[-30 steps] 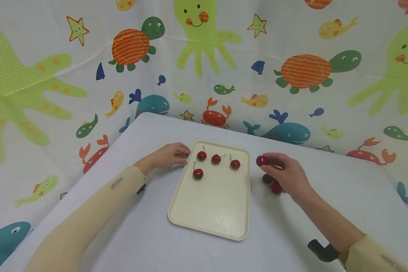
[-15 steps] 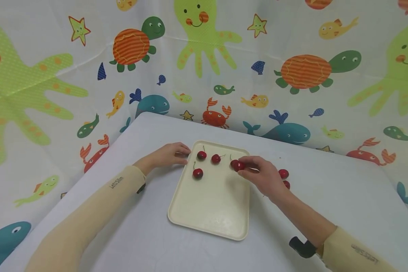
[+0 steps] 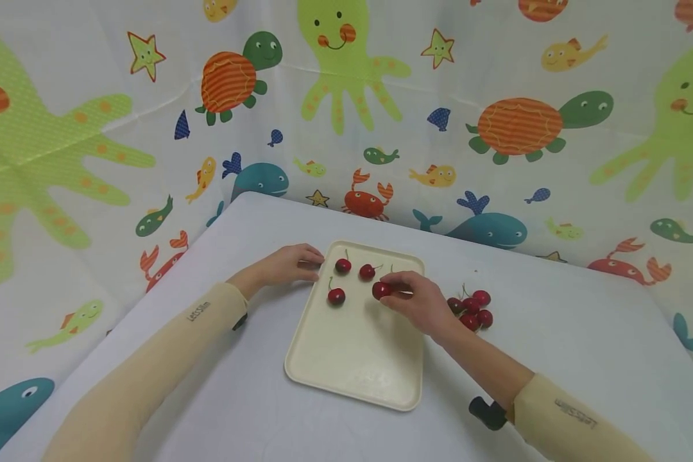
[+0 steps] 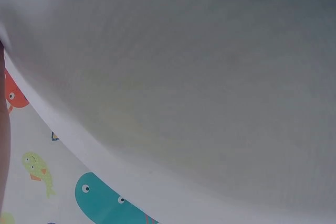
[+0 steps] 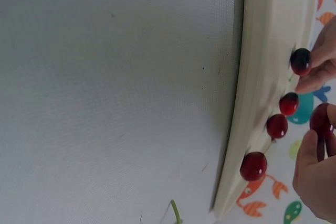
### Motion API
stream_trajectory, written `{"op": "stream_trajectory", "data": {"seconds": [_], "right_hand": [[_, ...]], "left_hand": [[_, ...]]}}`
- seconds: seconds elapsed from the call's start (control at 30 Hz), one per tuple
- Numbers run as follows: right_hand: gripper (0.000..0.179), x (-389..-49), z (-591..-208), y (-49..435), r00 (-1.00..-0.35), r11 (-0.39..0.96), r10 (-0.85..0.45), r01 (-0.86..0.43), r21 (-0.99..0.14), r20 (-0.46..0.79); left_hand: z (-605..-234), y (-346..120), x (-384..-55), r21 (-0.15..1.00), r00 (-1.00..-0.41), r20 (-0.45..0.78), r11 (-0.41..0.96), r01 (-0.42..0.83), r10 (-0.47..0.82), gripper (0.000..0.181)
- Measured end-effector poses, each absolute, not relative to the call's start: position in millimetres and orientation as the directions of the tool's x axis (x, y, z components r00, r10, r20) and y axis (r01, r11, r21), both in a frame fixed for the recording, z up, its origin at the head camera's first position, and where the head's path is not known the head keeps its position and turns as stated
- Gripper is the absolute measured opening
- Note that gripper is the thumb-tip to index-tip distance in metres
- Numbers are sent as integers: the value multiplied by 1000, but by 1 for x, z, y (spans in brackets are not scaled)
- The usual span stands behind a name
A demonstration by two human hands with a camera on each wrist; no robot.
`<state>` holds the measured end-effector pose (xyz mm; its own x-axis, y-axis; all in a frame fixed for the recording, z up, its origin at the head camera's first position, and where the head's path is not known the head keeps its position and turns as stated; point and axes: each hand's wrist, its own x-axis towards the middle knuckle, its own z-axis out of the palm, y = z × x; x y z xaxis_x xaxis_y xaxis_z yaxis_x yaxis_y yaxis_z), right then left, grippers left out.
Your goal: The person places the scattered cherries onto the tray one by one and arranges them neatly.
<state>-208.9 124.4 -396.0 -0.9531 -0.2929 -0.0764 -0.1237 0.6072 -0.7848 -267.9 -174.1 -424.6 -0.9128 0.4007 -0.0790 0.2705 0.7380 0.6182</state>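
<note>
My right hand (image 3: 418, 305) pinches a dark red cherry (image 3: 381, 290) between thumb and fingers, over the upper part of a cream tray (image 3: 355, 366). The same held cherry (image 5: 319, 119) shows at the right edge of the right wrist view. My left hand (image 3: 285, 264) touches the tray's left rim with loosely bent fingers. On the tray, one cherry (image 3: 343, 265) lies in the far left corner, a second cherry (image 3: 367, 272) right of it, and a third cherry (image 3: 336, 296) nearer me. Another cherry (image 5: 254, 166) on the tray is covered by my right hand in the head view.
Right of the tray, a cluster of several cherries (image 3: 470, 308) lies on the white tabletop (image 3: 554, 359). A curtain (image 3: 335, 147) printed with sea animals hangs behind the table. A green stem (image 5: 176, 211) shows low in the right wrist view.
My right hand has carried the cherry leftward from beside the tray to over it, past the top-right cherry. The cluster on the right is uncovered. My left hand has stayed at the rim.
</note>
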Motion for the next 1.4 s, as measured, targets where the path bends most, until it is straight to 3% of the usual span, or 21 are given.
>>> {"op": "stream_trajectory", "data": {"seconds": [0.77, 1.4], "right_hand": [[31, -216, -417, 103, -934, 672, -355, -224, -706, -42], [32, -215, -423, 98, -927, 668, -364, -191, -719, -92]], "left_hand": [[-423, -174, -269, 619, -917, -90, 743, 254, 389, 44], [-425, -174, -271, 618, -915, -95, 744, 254, 392, 44]]}}
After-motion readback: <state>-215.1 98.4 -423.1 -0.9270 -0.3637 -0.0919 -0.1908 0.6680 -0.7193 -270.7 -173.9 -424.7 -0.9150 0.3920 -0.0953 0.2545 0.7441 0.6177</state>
